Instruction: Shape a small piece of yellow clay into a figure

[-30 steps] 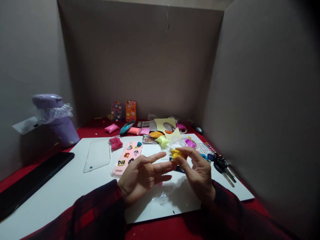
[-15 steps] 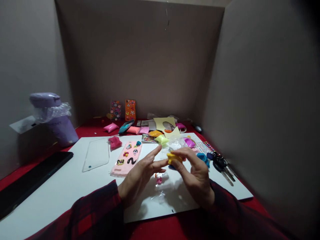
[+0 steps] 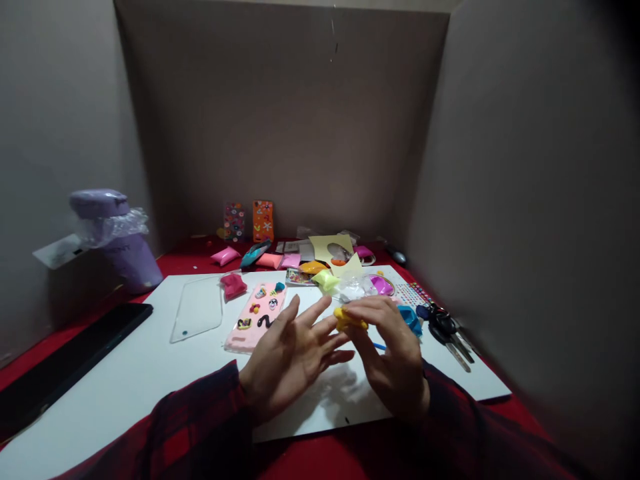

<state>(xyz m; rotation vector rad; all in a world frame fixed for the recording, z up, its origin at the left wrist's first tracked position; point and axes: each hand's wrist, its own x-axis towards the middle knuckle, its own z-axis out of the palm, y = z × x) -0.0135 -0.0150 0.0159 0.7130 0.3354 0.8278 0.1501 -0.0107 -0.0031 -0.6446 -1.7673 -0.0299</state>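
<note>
Between the thumb and fingers of my right hand is a soft yellow lump that looks like modelling clay or its packet. My left hand is palm up with its fingers spread, holding nothing, its fingertips close beside the yellow lump. Left of it lies a pink phone case decorated with small clay figures, partly covered by my left thumb. A clear phone case lies farther left on the white board. A red clay packet rests by its upper corner.
Keys and a gem sticker sheet lie at the right. Behind my hands are a lime packet, a blue piece and more clay packets. A purple bottle and dark phone stand and lie left. Two decorated cases lean at the back.
My left hand has turned palm up and spread its fingers. The right hand still holds the yellow lump, in nearly the same place. The view has shifted slightly.
</note>
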